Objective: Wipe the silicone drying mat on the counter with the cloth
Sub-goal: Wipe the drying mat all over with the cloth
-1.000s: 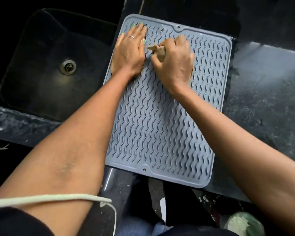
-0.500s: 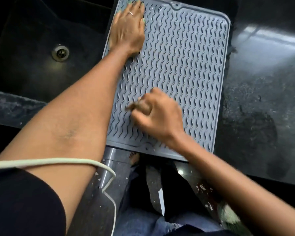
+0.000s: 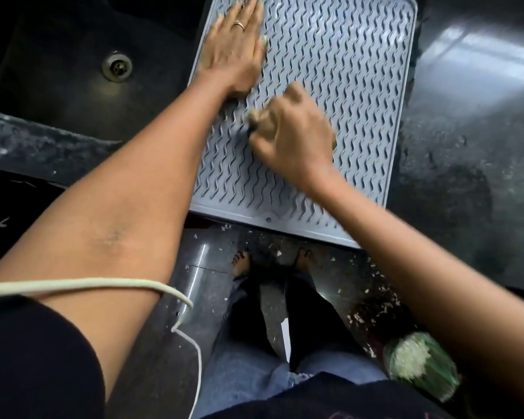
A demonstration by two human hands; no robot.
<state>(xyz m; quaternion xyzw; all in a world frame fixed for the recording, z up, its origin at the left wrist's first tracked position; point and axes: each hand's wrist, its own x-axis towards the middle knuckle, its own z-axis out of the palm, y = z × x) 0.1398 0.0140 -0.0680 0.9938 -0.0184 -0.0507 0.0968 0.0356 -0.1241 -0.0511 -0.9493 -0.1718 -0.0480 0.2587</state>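
Nearest to the camera, at the bottom of the view, the person's blue jeans and two bare feet stand on a dark floor that is scattered with small pale bits. A white cable crosses over the left forearm, and a blurred green and white object lies on the floor at the lower right; I cannot tell what it is.

Above the feet, the near edge of the grey silicone drying mat hangs a little over the front of the dark bench. The mat lies flat on the bench, just to the right of a black sink, and its surface carries rows of wavy ridges.

In the middle of the mat, the right hand has its fingers curled tight round a small brownish cloth, which is bunched up and presses on the ridges. Only a part of the cloth shows at the thumb side of the fist, and this hand is somewhat blurred.

Farther away, at the far left part of the mat, the left hand lies flat, palm down, with straight fingers close together, and it presses on the mat near its left edge. A ring is on one finger. Beside it, in the sink, the round metal drain is visible.
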